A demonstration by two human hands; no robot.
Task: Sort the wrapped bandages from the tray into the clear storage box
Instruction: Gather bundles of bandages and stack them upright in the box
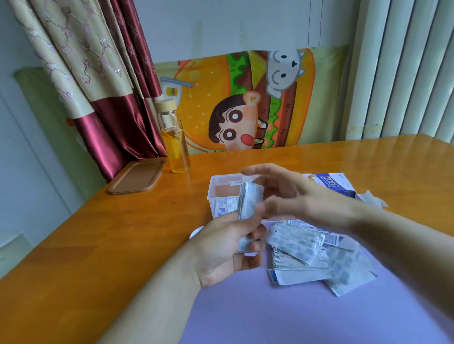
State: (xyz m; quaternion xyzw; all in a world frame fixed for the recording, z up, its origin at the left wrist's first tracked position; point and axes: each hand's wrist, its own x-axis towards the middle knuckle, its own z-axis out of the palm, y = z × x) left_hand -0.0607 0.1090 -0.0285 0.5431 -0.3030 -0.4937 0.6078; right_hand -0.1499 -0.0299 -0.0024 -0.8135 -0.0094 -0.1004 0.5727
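Left hand (231, 246) grips a stack of wrapped bandages (249, 202) upright. Fingers curl round its lower end; the top end sticks up in front of the clear box (214, 184). Right hand (296, 195) is loose and spread, reaching over the box toward the stack's top. It's motion-blurred, so can't tell if it touches.

Box sits mid-surface with a few bandages (223, 206) lying flat inside. Loose pile of bandages (300, 249) is on the purple tray (251, 320) at the near edge, just right of the left hand.

Surface (68, 241) is glossy orange wood. Far left: brown lid (137, 176), with a glass bottle (174, 142) of yellow liquid beside it. Blue-white carton (333, 185) lies behind the right hand.

Room: cartoon burger cloth (244, 101) on the wall, beige-and-maroon curtain (101, 73) left, white slats (410, 62) right.
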